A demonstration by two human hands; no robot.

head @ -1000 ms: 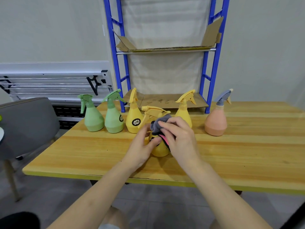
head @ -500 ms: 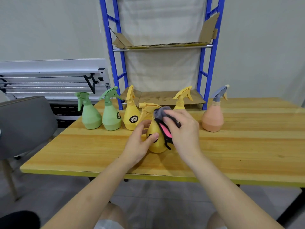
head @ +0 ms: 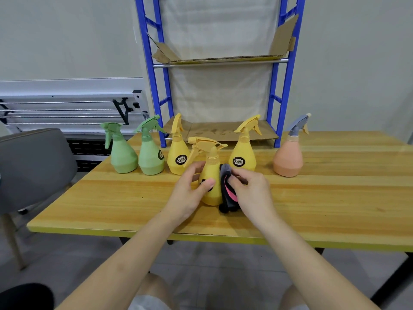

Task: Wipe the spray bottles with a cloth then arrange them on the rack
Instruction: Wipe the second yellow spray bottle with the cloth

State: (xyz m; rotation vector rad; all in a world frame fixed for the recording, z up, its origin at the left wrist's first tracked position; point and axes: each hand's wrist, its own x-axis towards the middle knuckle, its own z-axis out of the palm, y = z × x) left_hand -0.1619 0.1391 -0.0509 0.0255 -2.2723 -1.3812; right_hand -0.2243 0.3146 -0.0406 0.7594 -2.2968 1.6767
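Yellow spray bottle (head: 211, 186), upright on bench (head: 111, 198): gripped by curled left hand (head: 190, 193); grey-pink cloth (head: 226, 189) pinched against it by right hand (head: 252, 193) fingers.

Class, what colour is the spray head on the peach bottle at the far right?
Grey-blue spray head, with a yellowish nozzle tip; head view.

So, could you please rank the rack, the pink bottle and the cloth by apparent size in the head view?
1. rack, largest by far.
2. pink bottle.
3. cloth, smallest, though bunched and partly hidden under the right hand.
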